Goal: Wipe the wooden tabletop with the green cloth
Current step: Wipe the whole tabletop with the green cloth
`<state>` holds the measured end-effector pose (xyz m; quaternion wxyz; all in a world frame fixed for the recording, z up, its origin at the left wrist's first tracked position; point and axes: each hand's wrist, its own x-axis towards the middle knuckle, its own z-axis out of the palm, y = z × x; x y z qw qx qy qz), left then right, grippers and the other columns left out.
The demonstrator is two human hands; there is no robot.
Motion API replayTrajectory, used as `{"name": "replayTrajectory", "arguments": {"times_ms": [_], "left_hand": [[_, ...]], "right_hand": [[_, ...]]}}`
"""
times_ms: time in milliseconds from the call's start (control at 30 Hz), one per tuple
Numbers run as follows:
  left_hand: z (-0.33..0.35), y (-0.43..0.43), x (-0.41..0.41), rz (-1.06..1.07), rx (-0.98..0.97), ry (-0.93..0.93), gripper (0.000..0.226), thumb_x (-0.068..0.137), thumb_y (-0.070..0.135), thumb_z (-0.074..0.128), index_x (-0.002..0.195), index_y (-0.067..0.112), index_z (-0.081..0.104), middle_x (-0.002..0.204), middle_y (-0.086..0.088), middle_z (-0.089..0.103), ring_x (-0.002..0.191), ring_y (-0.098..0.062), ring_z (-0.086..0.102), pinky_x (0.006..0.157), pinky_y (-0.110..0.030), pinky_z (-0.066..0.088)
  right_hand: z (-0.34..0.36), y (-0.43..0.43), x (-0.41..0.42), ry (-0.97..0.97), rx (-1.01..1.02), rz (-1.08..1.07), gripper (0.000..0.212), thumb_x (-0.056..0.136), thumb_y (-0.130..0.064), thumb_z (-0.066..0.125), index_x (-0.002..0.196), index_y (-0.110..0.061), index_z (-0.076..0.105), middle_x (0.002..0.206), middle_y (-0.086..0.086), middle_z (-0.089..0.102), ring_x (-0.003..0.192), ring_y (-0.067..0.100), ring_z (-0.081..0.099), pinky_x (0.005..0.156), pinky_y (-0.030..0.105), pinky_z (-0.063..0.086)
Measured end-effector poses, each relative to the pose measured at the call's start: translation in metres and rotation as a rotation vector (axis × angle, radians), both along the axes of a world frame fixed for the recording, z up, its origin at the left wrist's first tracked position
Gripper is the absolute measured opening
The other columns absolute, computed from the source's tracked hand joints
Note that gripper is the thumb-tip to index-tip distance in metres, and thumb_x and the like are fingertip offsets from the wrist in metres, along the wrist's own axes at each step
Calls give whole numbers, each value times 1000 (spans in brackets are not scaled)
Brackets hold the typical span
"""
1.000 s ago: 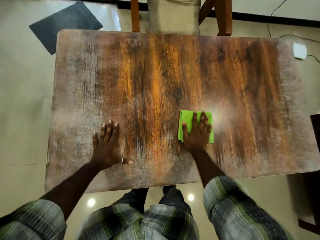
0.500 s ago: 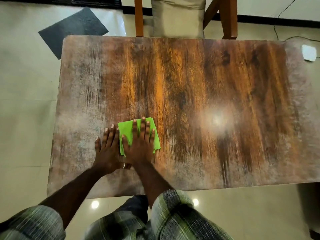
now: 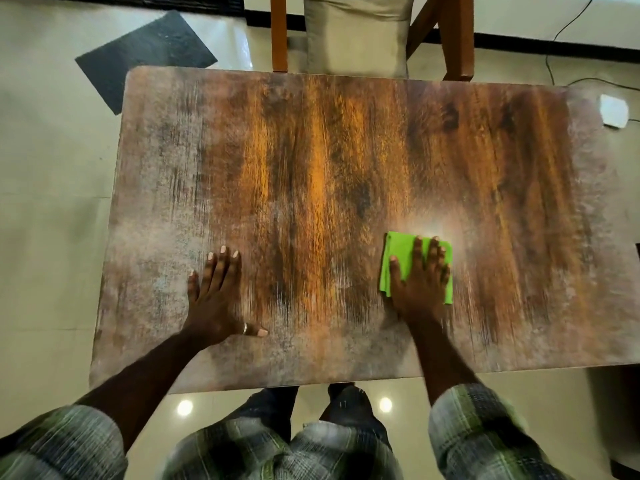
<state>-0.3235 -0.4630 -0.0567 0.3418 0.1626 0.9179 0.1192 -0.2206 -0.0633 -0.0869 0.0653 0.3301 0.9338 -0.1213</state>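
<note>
Right hand [image 3: 417,285] flat on the green cloth [image 3: 398,258], fingers spread, palm pressing it against the wooden tabletop [image 3: 311,168] right of centre, toward the near edge. Left hand [image 3: 216,299] planted flat on bare wood well apart from the cloth, fingers wide, gripping nothing, a ring [image 3: 245,328] on the thumb. Both plaid sleeves [image 3: 478,427] hang past the near edge. A wooden chair [image 3: 457,36] stands at the far side.
</note>
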Motion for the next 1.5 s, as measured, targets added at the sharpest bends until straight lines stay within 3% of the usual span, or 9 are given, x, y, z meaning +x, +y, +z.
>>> {"name": "replayTrajectory", "arguments": {"times_ms": [133, 300, 467, 633, 733, 767, 1000, 1300, 1500], "left_hand": [[0, 0, 1, -5, 1, 11, 171, 33, 106, 56, 158, 25, -26, 165, 1, -35, 152, -23, -33, 122, -62, -11], [2, -1, 1, -4, 21, 8, 170, 32, 107, 55, 159, 25, -25, 166, 1, -34, 152, -24, -33, 122, -63, -12], [6, 1, 1, -5, 29, -17, 169, 34, 106, 56, 157, 27, -29, 162, 2, -40, 150, -24, -38, 120, -60, -17], [7, 3, 2, 5, 3, -12, 165, 43, 92, 73, 157, 29, -28, 163, 4, -40, 150, -22, -38, 119, -52, -24], [0, 1, 4, 14, -28, 47, 154, 61, 64, 87, 156, 25, -28, 164, 4, -37, 152, -21, -34, 123, -59, -13], [-2, 0, 4, 18, -34, 60, 153, 63, 62, 86, 156, 24, -29, 164, 3, -36, 152, -21, -34, 123, -59, -12], [0, -2, 4, 7, 17, 23, 168, 34, 107, 53, 160, 26, -22, 165, 4, -35, 152, -22, -33, 119, -54, -18], [3, 0, 3, -11, 11, 3, 170, 35, 103, 62, 158, 25, -26, 164, 2, -37, 151, -22, -36, 121, -62, -13], [3, 1, 3, 5, 7, 12, 172, 31, 105, 59, 159, 26, -25, 165, 3, -35, 152, -22, -34, 122, -62, -12]], "right_hand": [[1, 16, 7, -6, 6, -12, 80, 101, -73, 21, 166, -33, -2, 174, 4, -9, 160, 28, -8, 128, 58, 2], [-5, -27, -8, -1, 22, -44, 87, 98, -77, 26, 166, -25, 11, 173, 11, 4, 160, 32, 3, 126, 61, 12], [-6, -111, -35, 10, -29, 111, 90, 98, -78, 27, 167, -27, 0, 173, 11, -11, 160, 32, -9, 127, 58, 2], [1, -217, -58, 32, -160, 304, 82, 102, -71, 26, 167, -26, 5, 173, 11, -8, 160, 31, -8, 127, 58, -3], [3, -253, -61, 59, -180, 367, 73, 105, -61, 30, 166, -24, 14, 174, 11, 0, 160, 31, -1, 127, 57, 1], [4, -256, -61, 63, -180, 360, 72, 106, -61, 30, 166, -24, 15, 174, 11, 1, 160, 31, 0, 127, 57, 1], [0, -191, -51, 52, -146, 320, 76, 102, -68, 28, 166, -30, 12, 174, 5, -2, 161, 26, -2, 128, 54, 2], [-8, -36, -3, 35, 12, 17, 75, 103, -69, 26, 166, -32, 7, 174, 4, -1, 161, 27, -2, 127, 59, 10], [-7, -5, 11, 55, 21, 24, 75, 103, -68, 27, 166, -30, 10, 175, 3, 2, 161, 26, 0, 127, 59, 9]]}}
